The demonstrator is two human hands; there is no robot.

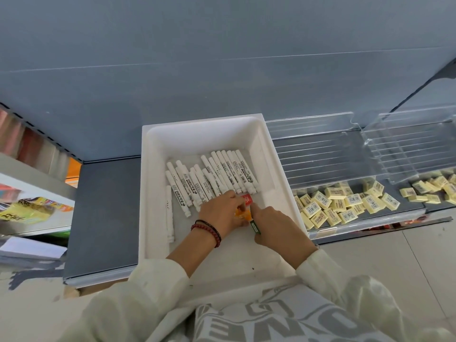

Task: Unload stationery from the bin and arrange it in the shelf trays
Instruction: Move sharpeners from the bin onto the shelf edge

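While both my hands are down inside the white bin point(158, 193), the stationery left in it lies mostly just beyond my fingers: a loose row of white markers point(222, 174), capped, side by side and slanting away from me. One lone marker point(169, 213) lies by itself to the left of my left hand. Each barrel carries black print and a barcode, but the lettering is too small for me to read.

My left hand point(219, 213) is curled round a small orange thing point(243, 214), and a short red piece point(246, 199) with a white label sits at its fingertips, touching the near ends of the markers. My right hand point(276, 228) is just beside the left, nearly touching it, with its fingers closed on a slim dark green stick point(255, 227) that pokes out beneath the thumb side. What the orange thing is I cannot tell.

On my left wrist are a red bead bracelet point(209, 229) and a thin dark band.

The bin stands on a grey shelf point(103, 218). To the right of my right hand, on the same shelf, pale yellow erasers point(340, 203) lie heaped, each with a white barcode label whose text is too fine to read. Beyond them stand clear ribbed trays point(333, 154), tilted against the blue-grey back panel.
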